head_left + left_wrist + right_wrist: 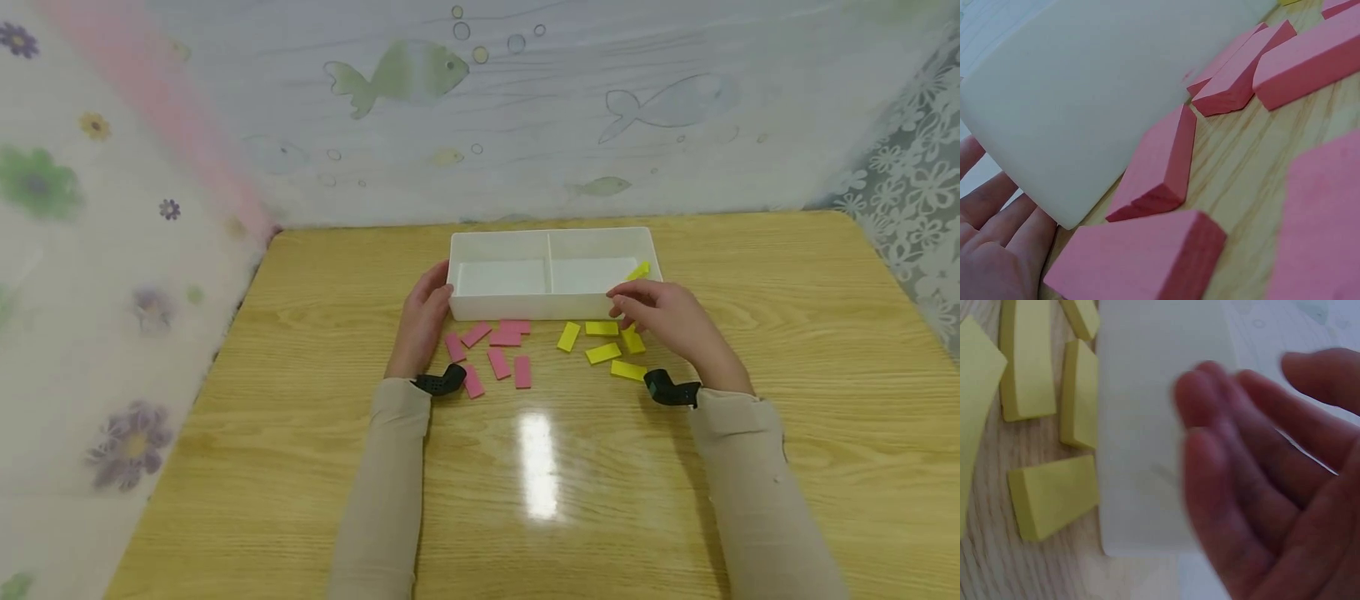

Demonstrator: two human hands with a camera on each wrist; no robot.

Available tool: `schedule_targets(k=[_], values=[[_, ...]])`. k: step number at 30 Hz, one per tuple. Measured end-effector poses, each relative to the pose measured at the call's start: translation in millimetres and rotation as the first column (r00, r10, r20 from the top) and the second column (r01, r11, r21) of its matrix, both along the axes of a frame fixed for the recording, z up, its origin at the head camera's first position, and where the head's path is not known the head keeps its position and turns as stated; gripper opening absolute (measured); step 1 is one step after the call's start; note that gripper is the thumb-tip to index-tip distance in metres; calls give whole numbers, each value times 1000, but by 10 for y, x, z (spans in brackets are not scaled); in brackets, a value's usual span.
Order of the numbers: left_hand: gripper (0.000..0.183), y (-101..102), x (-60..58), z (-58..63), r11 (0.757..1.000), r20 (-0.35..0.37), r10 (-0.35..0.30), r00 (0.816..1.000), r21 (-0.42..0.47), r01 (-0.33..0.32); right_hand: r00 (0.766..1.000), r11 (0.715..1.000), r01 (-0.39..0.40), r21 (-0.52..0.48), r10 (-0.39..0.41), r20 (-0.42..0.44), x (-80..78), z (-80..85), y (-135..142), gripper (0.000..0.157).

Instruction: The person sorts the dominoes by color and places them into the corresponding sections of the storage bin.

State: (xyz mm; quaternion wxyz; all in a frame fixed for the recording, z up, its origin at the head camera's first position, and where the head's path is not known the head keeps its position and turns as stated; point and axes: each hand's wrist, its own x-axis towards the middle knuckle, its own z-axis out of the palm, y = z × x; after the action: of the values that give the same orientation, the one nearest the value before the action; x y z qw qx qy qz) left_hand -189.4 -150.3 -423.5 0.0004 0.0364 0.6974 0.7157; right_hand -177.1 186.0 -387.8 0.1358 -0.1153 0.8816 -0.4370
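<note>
A white two-compartment box (pixel 501 307) stands on the table, with a yellow block (pixel 639 271) in its right compartment. My left hand (pixel 422 321) rests against the box's left end, fingers extended along the wall. Pink blocks (pixel 522 372) lie loose before the left compartment, some touching or overlapping; the closest ones fill the left wrist view. Over the front right rim hovers my right hand (pixel 663 317), its fingers loosely bent and nothing between them in the right wrist view. Several yellow blocks (pixel 603 353) lie below it, one partly hidden by the hand.
The wooden table (pixel 300 467) meets a fish-patterned wall (pixel 525 158) behind the box. A flower-patterned wall (pixel 97 333) runs along the left, and a lacy covering (pixel 926 192) hangs at the right. Both wrists wear black bands with cameras.
</note>
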Motion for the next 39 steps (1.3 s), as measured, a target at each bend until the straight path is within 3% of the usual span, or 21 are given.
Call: schedule_targets(k=[3,7,10,15,20,29,39], values=[[45,17,-26,12,1000,-8,-6,1000,3,6,998,993,-58,102,57,18,11,25,40,46],[45,19,-29,-3,1000,-6,-10,1000,6,10,991,962,-131,240,128,31,37,41,68,48],[45,10,-20,-21,999,-14,-23,1000,40,23,987,944,-158,289,158,23,67,48,53,45],[46,-7,-23,-50,994,-45,-44,998,94,48,988,941,-152,301,157,8,95,54,3,41],[47,-10,-35,-51,995,-45,-41,998,88,45,983,942,-160,294,179,-40,84,38,-58,40],[47,0,-36,-45,995,-32,-36,999,96,39,974,920,-164,357,209,-91,43,-58,-154,37],[47,-3,-39,-67,991,-35,-51,998,123,55,985,900,-93,425,147,-95,60,-165,-252,29]])
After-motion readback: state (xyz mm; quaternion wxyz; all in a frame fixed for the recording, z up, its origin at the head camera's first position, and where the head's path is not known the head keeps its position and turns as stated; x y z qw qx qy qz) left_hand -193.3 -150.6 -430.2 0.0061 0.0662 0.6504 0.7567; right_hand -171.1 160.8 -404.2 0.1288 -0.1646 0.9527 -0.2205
